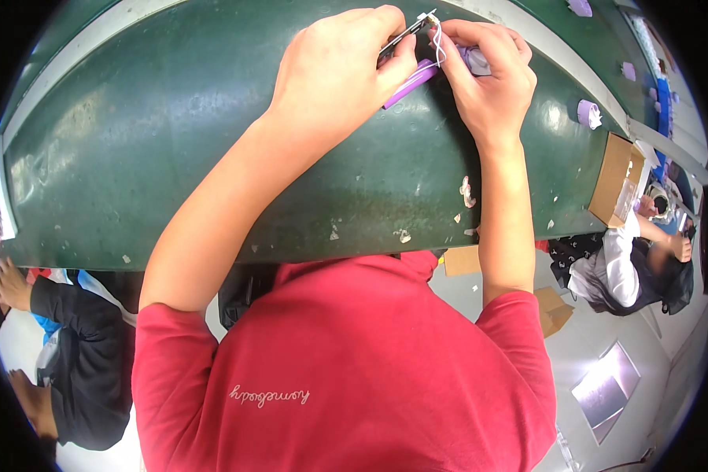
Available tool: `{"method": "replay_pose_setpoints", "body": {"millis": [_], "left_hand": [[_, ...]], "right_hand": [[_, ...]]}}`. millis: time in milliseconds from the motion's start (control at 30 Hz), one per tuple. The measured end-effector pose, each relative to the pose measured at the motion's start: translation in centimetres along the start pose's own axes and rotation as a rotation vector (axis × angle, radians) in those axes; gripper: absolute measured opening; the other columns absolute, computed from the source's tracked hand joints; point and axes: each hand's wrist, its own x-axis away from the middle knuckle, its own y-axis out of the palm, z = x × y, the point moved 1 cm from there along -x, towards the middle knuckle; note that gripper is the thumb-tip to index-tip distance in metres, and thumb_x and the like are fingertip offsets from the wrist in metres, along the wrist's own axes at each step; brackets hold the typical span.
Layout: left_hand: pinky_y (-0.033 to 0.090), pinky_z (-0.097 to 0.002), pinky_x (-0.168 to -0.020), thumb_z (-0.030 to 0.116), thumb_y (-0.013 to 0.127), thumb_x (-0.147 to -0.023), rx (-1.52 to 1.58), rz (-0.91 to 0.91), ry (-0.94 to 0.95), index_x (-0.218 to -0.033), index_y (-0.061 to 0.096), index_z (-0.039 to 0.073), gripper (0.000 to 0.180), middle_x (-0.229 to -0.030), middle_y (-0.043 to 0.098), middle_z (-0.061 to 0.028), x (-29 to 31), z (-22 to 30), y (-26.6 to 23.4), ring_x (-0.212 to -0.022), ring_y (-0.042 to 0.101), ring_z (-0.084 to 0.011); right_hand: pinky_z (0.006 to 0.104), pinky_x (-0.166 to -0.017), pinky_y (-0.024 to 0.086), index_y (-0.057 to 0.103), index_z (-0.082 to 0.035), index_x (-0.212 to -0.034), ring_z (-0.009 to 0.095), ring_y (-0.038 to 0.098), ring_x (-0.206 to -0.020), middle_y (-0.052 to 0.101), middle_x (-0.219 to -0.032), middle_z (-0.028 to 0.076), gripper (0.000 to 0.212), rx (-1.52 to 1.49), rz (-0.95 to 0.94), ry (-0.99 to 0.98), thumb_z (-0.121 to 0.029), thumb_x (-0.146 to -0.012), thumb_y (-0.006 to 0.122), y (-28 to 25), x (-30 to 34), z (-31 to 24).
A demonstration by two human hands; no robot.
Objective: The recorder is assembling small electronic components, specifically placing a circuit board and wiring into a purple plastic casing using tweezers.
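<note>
At the far side of the green table my left hand [340,64] pinches a thin, dark flat board [405,38] with a pale edge between thumb and fingers. Thin white wires [439,49] loop down from the board's upper end. My right hand [492,82] has its thumb and forefinger closed on these wires beside the board. Below the fingertips lies a long purple piece [411,85], slanting, close to my left thumb. Partly covered by my right fingers is a pale lilac and white thing [477,60] whose kind I cannot make out.
The green table [173,157] curves around me, with small scraps [467,191] near its front edge. A lilac ring-shaped part [588,113] stands to the right. Beyond it is an open cardboard box [615,179]. Other people sit at left [90,370] and right [617,271].
</note>
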Motion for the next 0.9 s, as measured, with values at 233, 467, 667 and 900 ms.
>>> {"method": "replay_pose_setpoints", "body": {"millis": [233, 467, 667, 900], "left_hand": [[0.050, -0.0378, -0.062, 0.021, 0.072, -0.091, -0.030, 0.016, 0.063, -0.089, 0.066, 0.003, 0.019, -0.075, 0.065, -0.0132, 0.0, -0.7, 0.4, -0.063, 0.062, -0.0284], [0.050, -0.0390, -0.064, 0.020, 0.071, -0.092, -0.063, -0.017, 0.144, -0.087, 0.062, 0.003, 0.020, -0.076, 0.062, -0.0123, -0.3, -1.0, 0.1, -0.066, 0.061, -0.0294], [0.049, -0.0387, -0.062, 0.019, 0.071, -0.092, -0.066, -0.029, 0.140, -0.087, 0.062, 0.003, 0.020, -0.075, 0.062, -0.0124, -0.2, -1.1, 0.1, -0.065, 0.060, -0.0291], [0.049, -0.0382, -0.062, 0.018, 0.071, -0.091, -0.050, -0.026, 0.143, -0.087, 0.061, 0.003, 0.019, -0.074, 0.061, -0.0123, -0.2, -1.0, 0.1, -0.064, 0.060, -0.0285]], "right_hand": [[0.0371, -0.098, 0.041, 0.076, -0.015, -0.091, 0.014, 0.068, -0.083, 0.072, -0.080, -0.005, 0.011, 0.030, 0.003, -0.026, -0.017, -0.083, 0.082, 0.1, 0.0, 0.2], [0.0358, -0.097, 0.041, 0.076, -0.016, -0.091, 0.014, 0.068, -0.082, 0.072, -0.080, -0.006, 0.010, 0.050, 0.001, -0.034, -0.017, -0.083, 0.083, 0.2, -0.1, 0.3], [0.0352, -0.097, 0.040, 0.076, -0.016, -0.090, 0.013, 0.068, -0.082, 0.072, -0.081, -0.006, 0.010, 0.058, 0.020, -0.050, -0.018, -0.083, 0.083, 0.3, 0.1, 0.5], [0.0354, -0.098, 0.040, 0.076, -0.017, -0.090, 0.013, 0.068, -0.083, 0.072, -0.081, -0.007, 0.009, 0.068, 0.026, -0.054, -0.018, -0.083, 0.082, 0.1, -0.1, 0.3]]}}
